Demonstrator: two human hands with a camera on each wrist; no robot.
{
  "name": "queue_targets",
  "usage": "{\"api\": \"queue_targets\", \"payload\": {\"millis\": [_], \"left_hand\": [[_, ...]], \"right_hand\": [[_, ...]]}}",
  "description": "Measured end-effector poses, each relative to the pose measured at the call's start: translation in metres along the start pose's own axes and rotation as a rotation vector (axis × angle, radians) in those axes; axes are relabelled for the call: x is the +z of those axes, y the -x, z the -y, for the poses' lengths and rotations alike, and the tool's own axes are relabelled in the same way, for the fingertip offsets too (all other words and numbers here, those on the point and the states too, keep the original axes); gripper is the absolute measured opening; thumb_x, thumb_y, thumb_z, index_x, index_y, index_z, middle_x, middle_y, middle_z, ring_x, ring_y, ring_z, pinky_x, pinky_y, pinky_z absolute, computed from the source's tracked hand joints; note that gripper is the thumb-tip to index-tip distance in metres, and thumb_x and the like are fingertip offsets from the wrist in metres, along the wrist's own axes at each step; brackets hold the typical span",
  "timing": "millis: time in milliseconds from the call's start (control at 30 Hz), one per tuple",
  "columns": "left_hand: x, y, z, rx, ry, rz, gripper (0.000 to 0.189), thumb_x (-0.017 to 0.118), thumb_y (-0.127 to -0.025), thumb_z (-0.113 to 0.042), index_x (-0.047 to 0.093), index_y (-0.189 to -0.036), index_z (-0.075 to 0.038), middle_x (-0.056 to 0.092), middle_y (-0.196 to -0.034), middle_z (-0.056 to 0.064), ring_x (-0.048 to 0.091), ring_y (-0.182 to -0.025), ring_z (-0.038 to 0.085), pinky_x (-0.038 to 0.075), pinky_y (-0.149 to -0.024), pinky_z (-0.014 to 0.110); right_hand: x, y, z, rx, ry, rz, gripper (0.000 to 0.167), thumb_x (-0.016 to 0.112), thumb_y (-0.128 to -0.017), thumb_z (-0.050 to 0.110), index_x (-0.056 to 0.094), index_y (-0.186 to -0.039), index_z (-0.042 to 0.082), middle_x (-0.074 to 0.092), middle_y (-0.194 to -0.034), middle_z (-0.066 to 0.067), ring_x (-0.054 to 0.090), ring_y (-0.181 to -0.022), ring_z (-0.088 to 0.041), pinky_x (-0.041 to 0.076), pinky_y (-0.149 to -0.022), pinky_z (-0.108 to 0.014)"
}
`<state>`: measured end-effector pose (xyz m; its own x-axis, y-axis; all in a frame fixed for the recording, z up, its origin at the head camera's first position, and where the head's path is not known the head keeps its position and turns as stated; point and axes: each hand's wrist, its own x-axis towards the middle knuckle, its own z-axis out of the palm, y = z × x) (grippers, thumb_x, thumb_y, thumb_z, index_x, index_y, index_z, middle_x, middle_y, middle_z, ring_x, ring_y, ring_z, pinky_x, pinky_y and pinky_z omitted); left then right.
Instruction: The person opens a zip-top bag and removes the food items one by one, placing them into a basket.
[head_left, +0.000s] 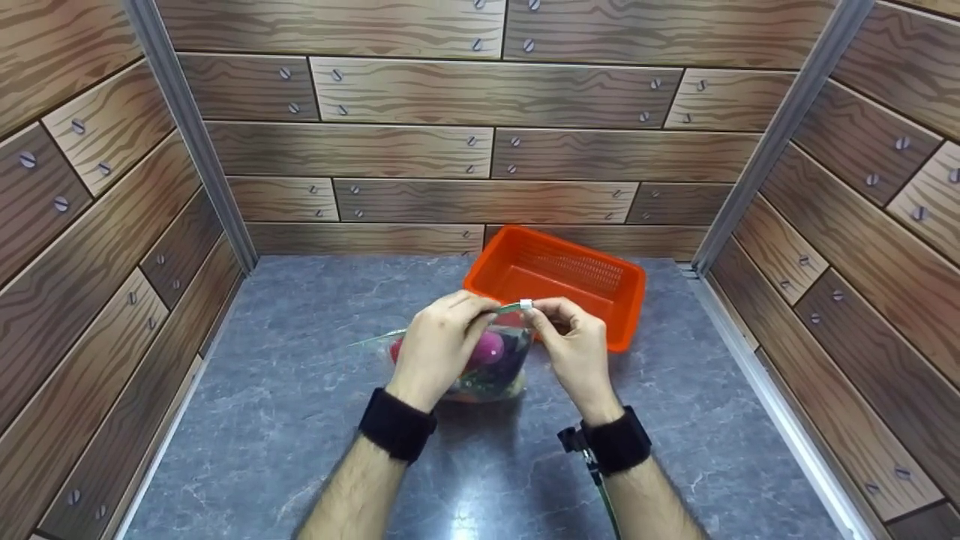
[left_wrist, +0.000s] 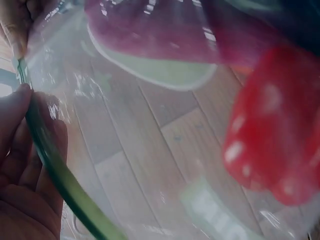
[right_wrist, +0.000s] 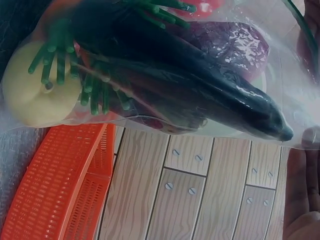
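Wood-plank walls (head_left: 412, 90) enclose a grey marbled surface (head_left: 300, 435); an orange perforated basket (head_left: 634, 307) stands toward the back, right of centre. Your clear zip bag (head_left: 487, 379) is in front of you, between your forearms and the basket. Left hand (head_left: 442, 337): thumb and fingers pinch the green zip strip (left_wrist: 50, 155). Right hand (head_left: 576, 345): fingers pinch the white slider (head_left: 526, 304) near the strip's right end. Progress: red bell pepper (left_wrist: 275, 130), eggplant (right_wrist: 200, 80) and pale yellow fruit (right_wrist: 40, 90) are bagged; sealing looks like the step in hand, probably most of the slide left. Unclear: how much is zipped, since your left hand covers part of the strip; whether the bag's base touches down; what the purple item (head_left: 487, 347) is.
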<state>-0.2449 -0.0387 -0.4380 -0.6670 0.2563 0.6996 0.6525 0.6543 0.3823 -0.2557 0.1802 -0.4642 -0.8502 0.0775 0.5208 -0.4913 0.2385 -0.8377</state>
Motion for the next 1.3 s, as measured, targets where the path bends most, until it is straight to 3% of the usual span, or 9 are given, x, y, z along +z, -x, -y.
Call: {"api": "queue_targets", "payload": {"millis": [333,533,700,867,1133,1300], "left_hand": [[0.012,-0.02,-0.011,0.03,0.045,0.064,0.015,0.082,-0.111,-0.023,0.089,-0.121,-0.014,0.088,-0.112,0.001,0.085,-0.106,0.021,0.072,-0.095,0.038],[0.012,-0.023,-0.012,0.03,0.055,0.096,0.013,0.081,-0.112,-0.023,0.089,-0.117,-0.013,0.088,-0.11,0.003,0.085,-0.104,0.022,0.072,-0.093,0.04],[0.01,-0.023,-0.009,0.027,0.07,0.131,0.014,0.08,-0.113,-0.024,0.087,-0.116,-0.012,0.086,-0.109,0.005,0.084,-0.101,0.023,0.072,-0.09,0.04],[0.006,-0.019,-0.002,-0.004,0.069,0.139,0.014,0.08,-0.113,-0.023,0.087,-0.114,-0.01,0.085,-0.107,0.006,0.081,-0.093,0.023,0.07,-0.084,0.04],[-0.006,-0.011,0.012,-0.028,0.043,0.125,0.013,0.081,-0.112,-0.022,0.087,-0.113,-0.01,0.087,-0.107,0.006,0.083,-0.097,0.024,0.072,-0.088,0.042],[-0.014,-0.005,0.02,-0.037,0.026,0.108,0.011,0.082,-0.11,-0.021,0.087,-0.112,-0.011,0.084,-0.102,0.005,0.077,-0.089,0.02,0.069,-0.082,0.04]], "right_hand": [[-0.001,0.002,-0.002,-0.051,0.06,0.03,0.006,0.084,-0.108,0.008,0.089,-0.111,0.006,0.09,-0.101,-0.013,0.082,-0.083,-0.018,0.065,-0.075,-0.02],[-0.001,0.001,-0.002,-0.078,0.078,0.026,0.005,0.085,-0.107,0.004,0.089,-0.108,0.004,0.089,-0.101,-0.016,0.081,-0.082,-0.015,0.065,-0.076,-0.017],[-0.004,0.001,-0.001,-0.071,0.102,0.044,0.004,0.085,-0.107,0.004,0.089,-0.108,0.003,0.089,-0.101,-0.015,0.083,-0.084,-0.015,0.065,-0.077,-0.016],[-0.007,0.001,-0.001,-0.053,0.113,0.043,0.006,0.086,-0.107,0.008,0.087,-0.107,0.002,0.089,-0.099,-0.014,0.084,-0.083,-0.024,0.065,-0.075,-0.016],[-0.012,0.0,-0.004,-0.027,0.133,0.022,0.006,0.087,-0.107,0.01,0.087,-0.108,0.005,0.09,-0.1,-0.012,0.082,-0.085,-0.014,0.063,-0.073,-0.015],[-0.017,-0.001,-0.006,-0.032,0.132,0.012,0.006,0.086,-0.107,0.012,0.086,-0.108,0.005,0.09,-0.1,-0.012,0.083,-0.085,-0.016,0.063,-0.073,-0.015]]}}
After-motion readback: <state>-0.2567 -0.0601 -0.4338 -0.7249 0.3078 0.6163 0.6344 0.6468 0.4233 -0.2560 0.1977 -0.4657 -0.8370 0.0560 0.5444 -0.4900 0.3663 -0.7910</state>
